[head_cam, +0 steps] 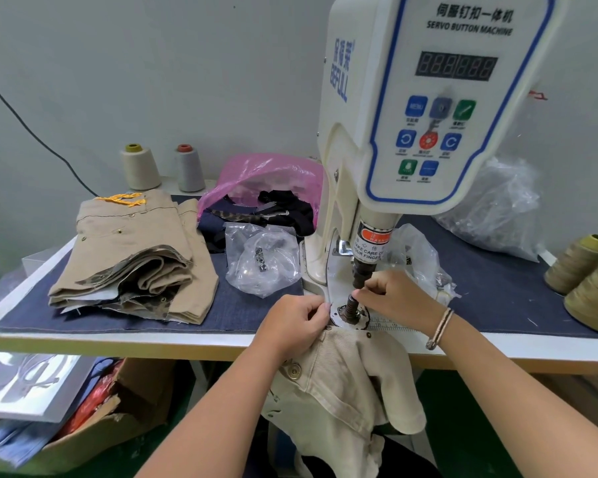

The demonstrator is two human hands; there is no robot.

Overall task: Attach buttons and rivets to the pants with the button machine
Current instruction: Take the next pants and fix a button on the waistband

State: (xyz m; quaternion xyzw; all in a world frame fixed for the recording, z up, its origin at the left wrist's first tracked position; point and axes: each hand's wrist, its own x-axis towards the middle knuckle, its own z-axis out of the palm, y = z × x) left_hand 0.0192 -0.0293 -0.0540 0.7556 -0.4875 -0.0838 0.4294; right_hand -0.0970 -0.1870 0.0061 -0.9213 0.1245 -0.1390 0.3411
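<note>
Under the button machine (428,98) head, at six o'clock on the desk (221,343), you are loading the lower die (351,307). Keep the beige pants (342,381) waistband flat and fingertips outside the punch. Your left hand (294,326) is pinching the fabric edge; your right hand (394,294) fingers are closing together at the die post.

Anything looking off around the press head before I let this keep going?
One thing: the right hand has its fingertips directly under the machine's punch, by the lower die, despite the finger warning label. The pants look normal.
</note>
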